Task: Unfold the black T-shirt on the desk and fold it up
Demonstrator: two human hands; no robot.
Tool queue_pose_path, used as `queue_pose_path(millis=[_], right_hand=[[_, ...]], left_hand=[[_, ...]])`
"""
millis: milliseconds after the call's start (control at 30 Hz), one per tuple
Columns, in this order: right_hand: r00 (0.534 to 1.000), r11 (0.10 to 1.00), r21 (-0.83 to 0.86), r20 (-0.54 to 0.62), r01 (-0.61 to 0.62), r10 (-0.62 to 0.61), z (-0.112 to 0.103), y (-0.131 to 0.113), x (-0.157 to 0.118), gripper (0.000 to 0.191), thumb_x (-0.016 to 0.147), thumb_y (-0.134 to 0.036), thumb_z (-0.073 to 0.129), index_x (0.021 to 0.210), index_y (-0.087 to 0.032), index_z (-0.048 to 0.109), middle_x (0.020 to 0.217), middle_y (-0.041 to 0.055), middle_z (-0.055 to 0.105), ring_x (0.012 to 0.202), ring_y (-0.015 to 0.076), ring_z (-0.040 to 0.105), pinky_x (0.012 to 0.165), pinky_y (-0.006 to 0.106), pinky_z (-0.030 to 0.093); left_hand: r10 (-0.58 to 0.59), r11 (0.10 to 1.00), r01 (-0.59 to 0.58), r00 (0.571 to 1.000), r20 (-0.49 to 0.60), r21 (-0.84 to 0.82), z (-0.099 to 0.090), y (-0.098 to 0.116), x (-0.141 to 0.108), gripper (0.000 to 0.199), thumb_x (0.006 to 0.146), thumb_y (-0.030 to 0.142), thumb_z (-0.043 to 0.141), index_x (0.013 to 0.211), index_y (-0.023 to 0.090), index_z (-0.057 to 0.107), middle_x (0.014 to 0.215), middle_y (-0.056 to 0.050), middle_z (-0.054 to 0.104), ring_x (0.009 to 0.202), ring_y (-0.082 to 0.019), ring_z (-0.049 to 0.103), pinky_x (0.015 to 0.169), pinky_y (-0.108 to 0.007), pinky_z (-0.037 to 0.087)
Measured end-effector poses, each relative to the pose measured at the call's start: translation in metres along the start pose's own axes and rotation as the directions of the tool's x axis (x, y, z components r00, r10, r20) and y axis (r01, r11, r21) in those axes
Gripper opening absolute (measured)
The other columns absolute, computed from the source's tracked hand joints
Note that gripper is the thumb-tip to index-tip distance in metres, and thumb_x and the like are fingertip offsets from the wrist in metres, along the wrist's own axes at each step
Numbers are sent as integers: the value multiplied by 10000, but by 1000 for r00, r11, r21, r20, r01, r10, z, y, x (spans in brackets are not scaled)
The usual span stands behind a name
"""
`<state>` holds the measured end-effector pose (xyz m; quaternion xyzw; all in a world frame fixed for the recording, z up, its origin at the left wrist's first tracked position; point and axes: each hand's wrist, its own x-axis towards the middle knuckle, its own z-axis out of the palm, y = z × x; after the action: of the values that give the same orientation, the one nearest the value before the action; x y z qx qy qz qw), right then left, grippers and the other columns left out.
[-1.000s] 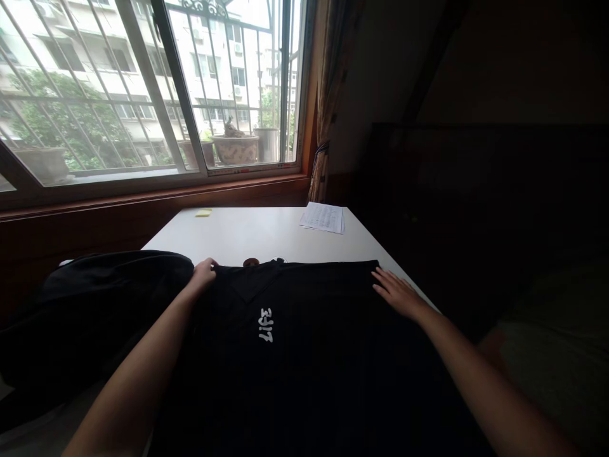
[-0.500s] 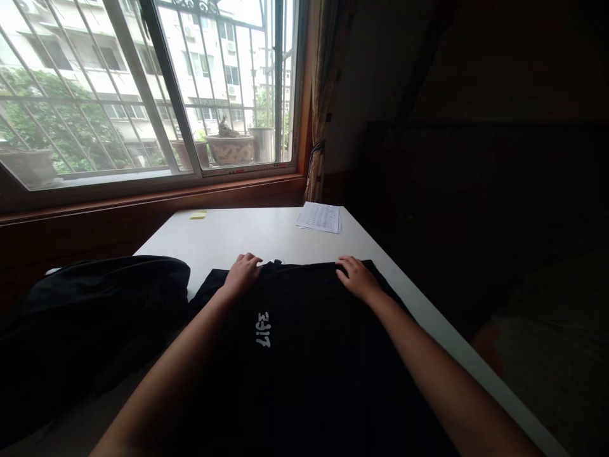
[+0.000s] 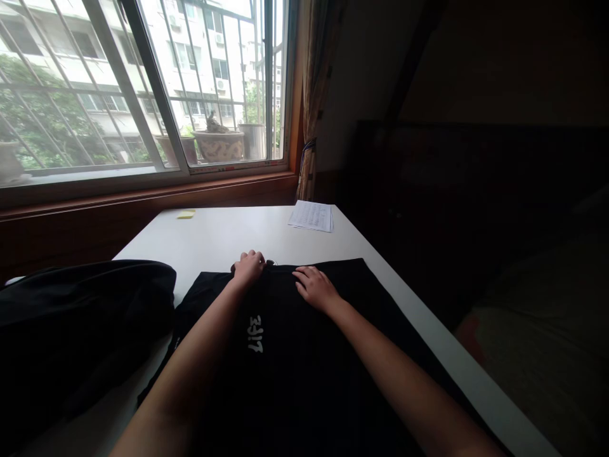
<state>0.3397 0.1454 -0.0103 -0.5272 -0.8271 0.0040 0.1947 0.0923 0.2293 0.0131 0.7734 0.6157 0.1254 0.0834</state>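
Note:
A black garment (image 3: 304, 355) with white lettering lies spread over the white table (image 3: 228, 231), its far edge running across the middle of the view. My left hand (image 3: 249, 266) is at that far edge, fingers curled together over the cloth beside a small round item (image 3: 271, 263) that is partly hidden. To its right, my right hand (image 3: 316, 287) rests flat on the garment close to the same edge, fingers apart. The garment's upper right corner lies beyond my right hand, near the table's right edge.
Dark bunched cloth (image 3: 85, 330) lies on the left. Papers (image 3: 311, 216) and a yellow note pad (image 3: 186, 214) sit near the table's far edge. A barred window (image 3: 143, 95) and a tied curtain (image 3: 308, 146) are behind. Part of a person (image 3: 471, 336) shows dimly at right.
My right hand has slid left along the garment's far edge, closer to my left hand. The left hand's fingers have drawn in over the cloth. The view has shifted slightly.

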Motion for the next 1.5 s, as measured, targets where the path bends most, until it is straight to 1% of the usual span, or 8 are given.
queue_pose_path(millis=[267, 433, 533, 733, 833, 1000, 1367, 1500], right_hand=[[998, 996, -71, -23, -61, 59, -6, 19, -5, 422, 977, -385, 537, 1388, -300, 580, 1347, 87, 608, 1200, 313, 523, 1005, 492, 454], [972, 974, -15, -76, -225, 224, -12, 60, -10, 311, 963, -401, 562, 1236, -317, 684, 1229, 68, 648, 1143, 300, 543, 986, 454, 457], [912, 922, 0, -147, -386, 382, -24, 101, -16, 284, 967, -330, 518, 1149, -245, 720, 1183, 110, 648, 1133, 311, 550, 1006, 458, 449], [676, 713, 100, -248, -694, 693, -46, 180, -35, 296, 921, -370, 549, 1037, -165, 728, 1100, 158, 670, 1058, 322, 613, 990, 475, 466], [656, 682, 163, -188, -713, 731, -47, 201, -36, 288, 823, -444, 693, 943, -185, 731, 985, 100, 718, 961, 280, 657, 939, 414, 498], [644, 654, 263, -135, -709, 753, -40, 210, -27, 308, 714, -409, 783, 923, -190, 725, 926, 67, 747, 838, 233, 684, 772, 329, 530], [543, 552, 504, -181, -664, 820, -55, 210, -29, 272, 768, -459, 701, 785, -188, 694, 837, 102, 732, 847, 301, 686, 777, 398, 537], [547, 526, 619, -179, -584, 818, -56, 206, -29, 316, 739, -509, 744, 797, -208, 668, 789, 72, 729, 843, 290, 691, 764, 379, 559]], left_hand=[[10, 998, -4, 996, -89, 63, 9, 7, -14, 262, 1043, 327, 402, 1146, 162, 577, 1224, -184, 540, 1187, -360, 451, 918, -495, 454], [23, 998, -16, 991, -131, 56, 14, 5, -16, 242, 1044, 331, 406, 1119, 173, 573, 1206, -167, 549, 1158, -337, 473, 915, -439, 452], [29, 999, -24, 990, -138, 34, 15, 2, -16, 216, 1040, 343, 432, 1104, 200, 580, 1177, -138, 568, 1130, -320, 496, 906, -413, 452], [31, 999, -34, 989, -142, -21, 15, -1, -15, 218, 1026, 381, 488, 1119, 237, 622, 1186, -108, 585, 1146, -308, 512, 955, -414, 438], [42, 998, -49, 990, -138, -47, 15, -3, -12, 226, 1006, 432, 535, 1091, 258, 651, 1177, -90, 592, 1139, -305, 520, 945, -407, 445], [40, 997, -49, 989, -141, -64, 17, -5, -9, 181, 991, 401, 568, 1017, 246, 657, 1142, -87, 603, 1107, -304, 534, 921, -406, 452], [34, 998, -40, 989, -141, -42, 18, -3, -10, 143, 1032, 336, 488, 1028, 217, 568, 1083, -97, 628, 1056, -287, 554, 871, -380, 436], [32, 999, -36, 990, -140, -27, 19, -2, -10, 145, 1033, 340, 488, 1037, 216, 565, 1100, -101, 623, 1060, -288, 555, 863, -378, 437]])
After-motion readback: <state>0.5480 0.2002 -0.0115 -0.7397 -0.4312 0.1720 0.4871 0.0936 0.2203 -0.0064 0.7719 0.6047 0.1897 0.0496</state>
